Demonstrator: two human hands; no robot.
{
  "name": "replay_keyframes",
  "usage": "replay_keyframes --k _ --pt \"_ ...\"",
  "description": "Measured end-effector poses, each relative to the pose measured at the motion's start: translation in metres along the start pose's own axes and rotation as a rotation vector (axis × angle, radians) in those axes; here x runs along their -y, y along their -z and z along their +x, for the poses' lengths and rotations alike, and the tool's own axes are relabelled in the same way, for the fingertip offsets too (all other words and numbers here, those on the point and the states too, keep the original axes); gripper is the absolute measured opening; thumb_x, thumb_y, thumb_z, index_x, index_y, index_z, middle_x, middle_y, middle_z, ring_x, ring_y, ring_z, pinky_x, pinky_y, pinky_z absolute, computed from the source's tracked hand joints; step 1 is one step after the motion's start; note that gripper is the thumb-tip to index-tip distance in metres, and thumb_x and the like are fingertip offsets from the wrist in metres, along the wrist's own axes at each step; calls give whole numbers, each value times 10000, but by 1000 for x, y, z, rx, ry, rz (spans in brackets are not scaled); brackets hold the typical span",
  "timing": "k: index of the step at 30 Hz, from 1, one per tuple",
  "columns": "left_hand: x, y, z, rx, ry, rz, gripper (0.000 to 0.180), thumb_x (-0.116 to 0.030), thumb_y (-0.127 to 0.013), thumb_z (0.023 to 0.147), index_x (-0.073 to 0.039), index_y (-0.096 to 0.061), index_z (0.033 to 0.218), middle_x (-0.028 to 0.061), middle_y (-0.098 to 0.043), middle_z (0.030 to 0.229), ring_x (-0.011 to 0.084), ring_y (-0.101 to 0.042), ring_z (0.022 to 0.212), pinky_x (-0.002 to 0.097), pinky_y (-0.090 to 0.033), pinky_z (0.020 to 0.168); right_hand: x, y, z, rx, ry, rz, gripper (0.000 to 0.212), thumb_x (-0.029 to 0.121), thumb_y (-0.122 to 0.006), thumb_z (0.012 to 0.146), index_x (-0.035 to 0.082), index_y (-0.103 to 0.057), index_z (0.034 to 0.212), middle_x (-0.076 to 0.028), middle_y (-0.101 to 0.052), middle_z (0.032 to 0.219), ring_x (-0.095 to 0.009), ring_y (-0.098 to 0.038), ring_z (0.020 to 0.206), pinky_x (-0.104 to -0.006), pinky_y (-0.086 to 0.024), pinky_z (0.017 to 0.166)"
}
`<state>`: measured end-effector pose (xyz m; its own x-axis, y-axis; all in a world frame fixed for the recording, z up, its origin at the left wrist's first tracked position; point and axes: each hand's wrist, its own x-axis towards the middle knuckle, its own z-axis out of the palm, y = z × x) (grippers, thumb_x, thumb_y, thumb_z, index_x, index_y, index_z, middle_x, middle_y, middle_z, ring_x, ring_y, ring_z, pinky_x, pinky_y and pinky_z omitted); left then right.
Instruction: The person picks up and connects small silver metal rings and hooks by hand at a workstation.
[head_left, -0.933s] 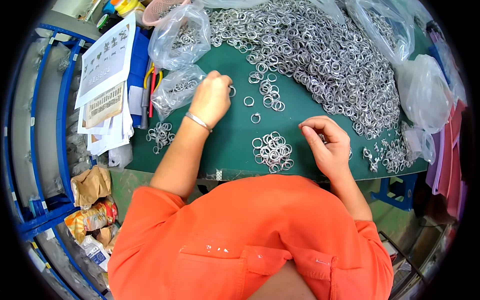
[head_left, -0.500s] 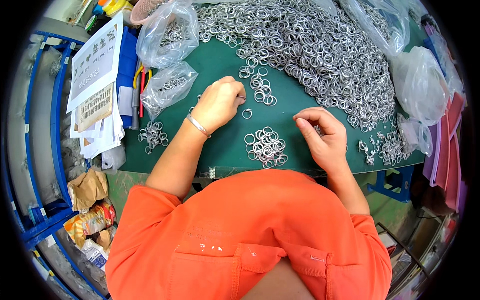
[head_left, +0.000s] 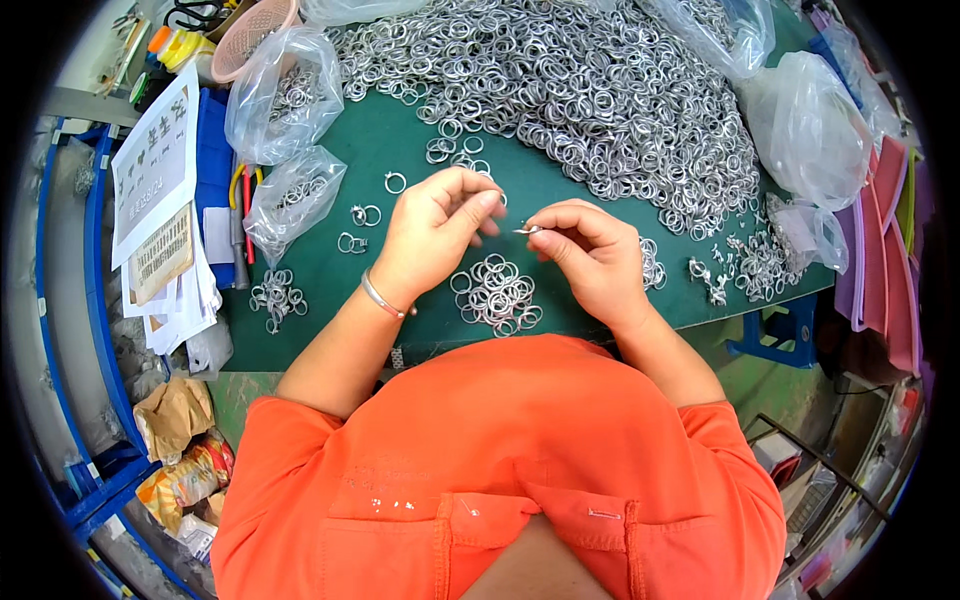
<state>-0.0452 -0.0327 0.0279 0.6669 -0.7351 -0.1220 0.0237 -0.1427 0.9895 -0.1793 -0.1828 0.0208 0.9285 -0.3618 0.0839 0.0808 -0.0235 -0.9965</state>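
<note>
My right hand [head_left: 598, 258] pinches a small silver ring [head_left: 525, 231] between thumb and forefinger, over the green tabletop. Across from it, my left hand [head_left: 432, 228] is curled with thumb and forefinger together; whatever lies between them is too small and blurred to make out. Just below both hands sits a small heap of silver rings [head_left: 496, 296]. A few single rings with small pieces at their rims, such as one ring [head_left: 396, 182], lie apart left of my left hand. Another small group of rings [head_left: 652, 265] is partly hidden behind my right hand.
A large mound of rings [head_left: 570, 95] covers the far side. Clear plastic bags [head_left: 283, 95] stand at left, near papers [head_left: 155, 170]. At right are a plastic bag [head_left: 808, 130] and a cluster of small metal parts [head_left: 765, 265]. More rings [head_left: 277, 298] lie far left.
My hands have come close together. The right one has moved left and now shows a ring in its fingertips. The whole view has shifted, revealing more single rings at left.
</note>
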Motion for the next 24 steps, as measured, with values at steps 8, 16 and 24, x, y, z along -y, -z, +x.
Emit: replay_keyframes --k 8,16,24 --pt "24 1 21 -90 -469 880 245 -51 -746 732 -42 -644 954 105 -582 954 322 -573 912 395 -484 791 3 5 -3 20 -221 313 134 42 -662 898 -26 -673 1013 -61 -693 897 -95 -649 783 -219 -532 668" --pt "-5 -12 1 56 -397 211 132 -48 -710 820 -15 -659 936 88 -623 893 167 -630 787 285 -510 671 2 8 -2 -31 -259 173 139 32 -653 899 -32 -669 1021 -58 -694 897 -101 -658 773 -225 -536 674" --pt "-3 -3 -4 73 -282 61 45 -22 -662 885 19 -659 904 66 -641 896 97 -631 724 225 -527 623 1 -1 -3 62 -192 229 297 13 -602 925 -31 -582 1218 -91 -676 1052 -120 -644 885 -237 -527 767"
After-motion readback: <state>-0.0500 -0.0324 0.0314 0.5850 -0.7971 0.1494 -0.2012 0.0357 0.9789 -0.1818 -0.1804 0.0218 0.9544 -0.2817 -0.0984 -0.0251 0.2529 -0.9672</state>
